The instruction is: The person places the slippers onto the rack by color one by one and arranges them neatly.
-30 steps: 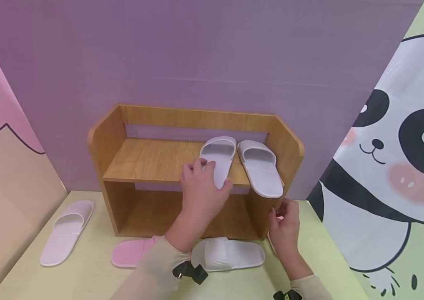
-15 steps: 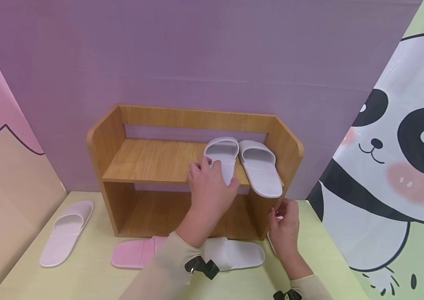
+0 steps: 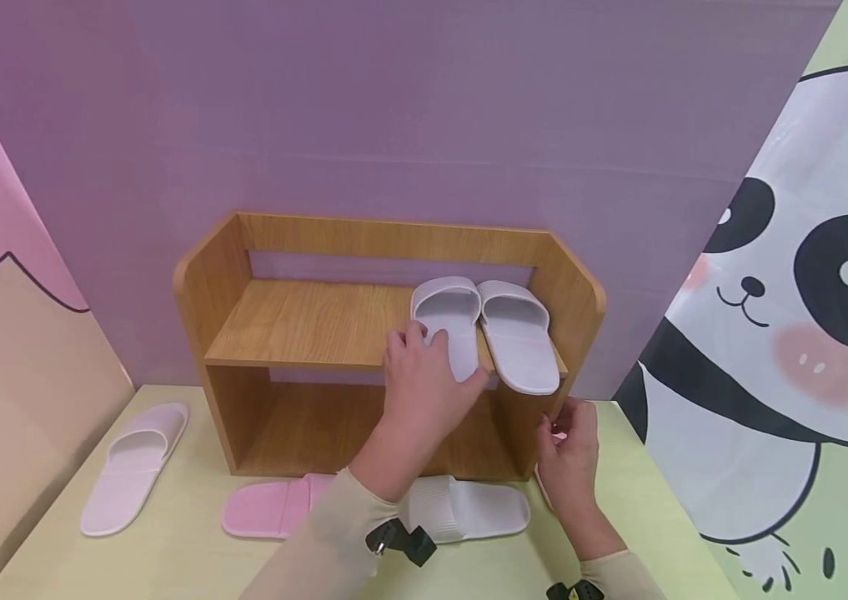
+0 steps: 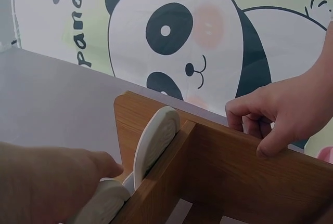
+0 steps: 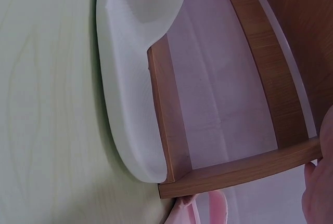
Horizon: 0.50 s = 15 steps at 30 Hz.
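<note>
On the upper shelf of the wooden shoe rack [image 3: 303, 321], two white slippers stand side by side at the right end, heels toward me. My left hand [image 3: 424, 383] holds the left white slipper [image 3: 454, 321] near its heel, fingers along the left edge and thumb at the right. Close beside it is the right white slipper [image 3: 519, 346], its heel jutting past the shelf front. My right hand [image 3: 572, 450] grips the front edge of the rack's right side panel. In the left wrist view, the right thumb and fingers [image 4: 248, 110] lie on opposite faces of that panel.
On the table [image 3: 191, 567] before the rack lie a pink slipper [image 3: 266, 507] and a ribbed white slipper [image 3: 487, 508]. A pale pink slipper [image 3: 131, 471] lies at the left. Another pink slipper [image 5: 184, 212], mostly hidden, is beside the rack's right panel. A purple wall stands behind.
My left hand has moved right with the left slipper and straightened it, bringing it against the right one, whose heel has shifted slightly left. My right hand has stayed on the panel.
</note>
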Each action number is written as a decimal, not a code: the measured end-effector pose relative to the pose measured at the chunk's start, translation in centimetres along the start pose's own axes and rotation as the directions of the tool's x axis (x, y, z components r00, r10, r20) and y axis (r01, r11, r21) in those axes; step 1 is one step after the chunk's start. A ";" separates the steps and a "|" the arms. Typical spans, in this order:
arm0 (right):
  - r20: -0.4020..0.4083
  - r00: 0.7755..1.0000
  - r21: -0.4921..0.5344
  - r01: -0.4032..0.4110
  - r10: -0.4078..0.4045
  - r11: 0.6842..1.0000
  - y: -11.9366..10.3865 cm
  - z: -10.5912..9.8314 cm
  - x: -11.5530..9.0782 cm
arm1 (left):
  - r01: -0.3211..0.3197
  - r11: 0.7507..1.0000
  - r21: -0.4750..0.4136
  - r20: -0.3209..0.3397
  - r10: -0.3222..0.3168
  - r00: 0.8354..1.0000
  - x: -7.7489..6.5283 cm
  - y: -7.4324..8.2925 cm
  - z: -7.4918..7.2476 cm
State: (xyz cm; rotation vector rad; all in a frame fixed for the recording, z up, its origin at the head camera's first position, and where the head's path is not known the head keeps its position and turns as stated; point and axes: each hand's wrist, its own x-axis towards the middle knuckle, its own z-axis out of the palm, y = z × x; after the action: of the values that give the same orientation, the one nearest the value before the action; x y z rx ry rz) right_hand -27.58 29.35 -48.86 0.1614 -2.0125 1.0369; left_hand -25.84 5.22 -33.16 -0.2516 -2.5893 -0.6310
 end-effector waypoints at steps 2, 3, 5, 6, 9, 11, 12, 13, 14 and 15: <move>-0.002 1.000 -0.002 0.005 -0.005 1.000 0.0 0.0 0.0 | -0.010 1.000 -0.007 -0.002 0.010 1.000 -0.1 0.0 0.0; -0.002 1.000 -0.004 0.006 -0.006 1.000 0.0 0.0 0.0 | -0.011 1.000 -0.011 0.003 0.011 1.000 -0.1 0.0 -0.1; -0.001 1.000 -0.011 0.002 -0.002 1.000 -0.1 0.0 0.0 | -0.010 1.000 -0.022 0.014 0.010 1.000 -0.2 -0.1 -0.1; 0.002 1.000 -0.015 -0.003 0.003 1.000 -0.1 0.0 0.0 | -0.008 1.000 -0.026 0.019 0.009 1.000 -0.2 -0.1 -0.2; 0.009 1.000 -0.026 -0.019 0.019 0.999 -0.1 0.0 0.0 | -0.004 0.999 -0.034 0.032 0.005 0.999 -0.4 -0.2 -0.2; 0.011 1.000 -0.029 -0.023 0.023 0.999 -0.1 0.0 -0.1 | -0.008 0.999 -0.035 0.030 0.009 1.000 -0.4 -0.3 -0.2; 0.011 1.000 -0.029 -0.023 0.024 0.999 -0.1 0.0 -0.1 | -0.009 0.999 -0.032 0.031 0.010 0.999 -0.4 -0.3 -0.2; 0.011 1.000 -0.028 -0.022 0.022 0.999 -0.1 0.0 -0.1 | -0.012 0.999 -0.031 0.030 0.013 0.999 -0.4 -0.4 -0.2; 0.010 1.000 -0.027 -0.020 0.020 0.999 -0.1 0.0 -0.1 | -0.014 0.999 -0.030 0.029 0.015 0.999 -0.5 -0.4 -0.2; 0.010 1.000 -0.028 -0.017 0.018 0.999 -0.1 0.0 -0.1 | -0.016 0.999 -0.031 0.028 0.017 0.999 -0.5 -0.4 -0.1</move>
State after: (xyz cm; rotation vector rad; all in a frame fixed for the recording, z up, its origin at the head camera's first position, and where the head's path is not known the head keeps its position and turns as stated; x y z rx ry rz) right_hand -27.51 29.23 -48.87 0.1348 -2.0396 1.0207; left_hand -25.51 4.73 -33.45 -0.2933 -2.6040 -0.6663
